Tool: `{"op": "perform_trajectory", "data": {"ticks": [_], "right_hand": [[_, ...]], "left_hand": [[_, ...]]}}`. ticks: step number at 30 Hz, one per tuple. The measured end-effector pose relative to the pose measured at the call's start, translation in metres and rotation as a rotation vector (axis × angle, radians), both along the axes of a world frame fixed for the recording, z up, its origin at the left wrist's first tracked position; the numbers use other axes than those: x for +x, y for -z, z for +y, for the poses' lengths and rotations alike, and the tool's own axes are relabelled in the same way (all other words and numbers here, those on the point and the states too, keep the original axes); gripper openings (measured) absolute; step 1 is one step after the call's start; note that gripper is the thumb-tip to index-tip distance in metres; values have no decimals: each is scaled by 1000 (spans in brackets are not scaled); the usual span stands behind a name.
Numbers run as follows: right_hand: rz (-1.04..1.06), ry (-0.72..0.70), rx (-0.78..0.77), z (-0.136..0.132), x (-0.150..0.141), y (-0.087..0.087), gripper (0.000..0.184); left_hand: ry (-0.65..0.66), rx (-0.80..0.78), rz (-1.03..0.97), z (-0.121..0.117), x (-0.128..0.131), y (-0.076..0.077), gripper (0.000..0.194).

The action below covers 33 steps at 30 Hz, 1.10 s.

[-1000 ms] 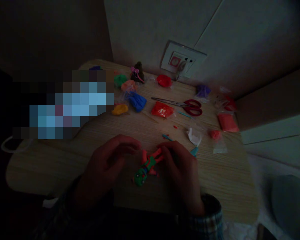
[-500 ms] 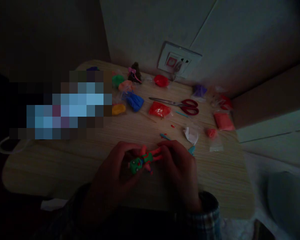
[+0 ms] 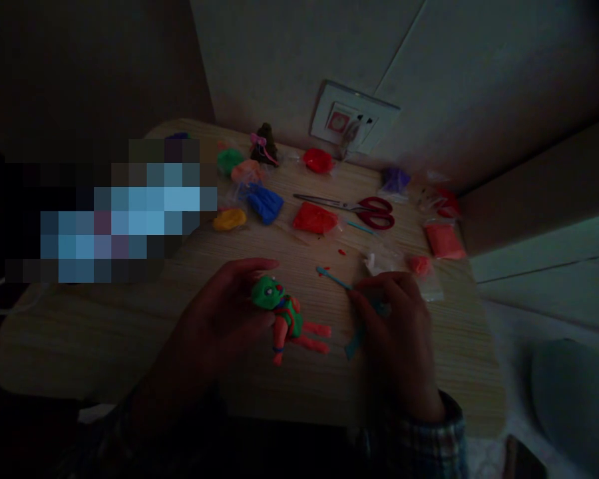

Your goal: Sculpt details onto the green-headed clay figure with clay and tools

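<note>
One pale wood-grain table (image 3: 34,352), rounded at the corners, its far edge against the wall, below a socket plate (image 3: 354,120). One left hand (image 3: 214,319), closed around the upper body of the figurine, thumb at the front and fingers behind; the hold leaves the legs free and the face turned up, presumably to keep the front in sight. One right hand (image 3: 397,326), thumb and forefinger close together at the shaft of a blue modelling tool (image 3: 333,276); whether they pinch it or merely touch it cannot be told. One pair of red-handled scissors (image 3: 347,205), lying flat beyond both hands, apparently out of their way. One clay figurine (image 3: 292,320), green-headed with coral limbs, above the near middle of the table, tilted, legs pointing right; contact with the tabletop unclear. Assorted clay packets, among them blue clay (image 3: 264,201), an orange-red packet (image 3: 314,218) and purple clay (image 3: 395,179), set around the far side in clear wrapping, likely against drying, which leaves the near side for the hands. One dark brown figure (image 3: 266,135) with pink bow, upright near the wall. One red clay crumb (image 3: 342,252), loose beyond the tool.
</note>
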State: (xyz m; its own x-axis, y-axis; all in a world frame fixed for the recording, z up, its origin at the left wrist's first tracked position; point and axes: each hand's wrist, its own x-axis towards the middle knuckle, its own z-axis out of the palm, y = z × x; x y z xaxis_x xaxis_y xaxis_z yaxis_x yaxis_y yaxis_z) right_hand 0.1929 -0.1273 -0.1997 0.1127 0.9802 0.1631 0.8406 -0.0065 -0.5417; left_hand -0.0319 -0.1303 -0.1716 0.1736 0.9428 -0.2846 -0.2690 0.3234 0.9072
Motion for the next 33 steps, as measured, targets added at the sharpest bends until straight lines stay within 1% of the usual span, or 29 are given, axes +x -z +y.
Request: {"op": "perform_trajectory", "data": {"ticks": [3, 5, 7, 9, 12, 16, 18, 21, 23, 26, 33], "right_hand": [[-38, 1, -28, 1, -3, 0, 11], [16, -1, -18, 1, -3, -1, 11], [154, 14, -3, 1, -3, -4, 9], [343, 32, 11, 1, -4, -9, 7], [619, 38, 35, 3, -10, -16, 6], [952, -31, 10, 4, -25, -22, 4], [1070, -76, -21, 3, -32, -23, 3], [1193, -143, -65, 2, -39, -23, 4], [1239, -178, -76, 2, -41, -23, 6], [1245, -211, -74, 2, -41, -23, 7], [1152, -245, -77, 1, -41, -24, 6]], "left_hand": [[-19, -26, -98, 3, 1, 0, 33], [3, -46, -97, 5, -1, 1, 33], [13, -66, -102, 5, -2, 4, 33], [29, -73, -143, 5, -4, 8, 33], [132, -43, -234, 4, -6, 14, 36], [264, -40, -281, 3, -8, 18, 36], [293, -64, -266, 3, -8, 18, 36], [301, -121, -214, 2, -7, 16, 34], [302, -170, -193, 1, -7, 14, 30], [320, -222, -189, 0, -7, 11, 24], [294, -233, -189, 1, -6, 8, 25]]}}
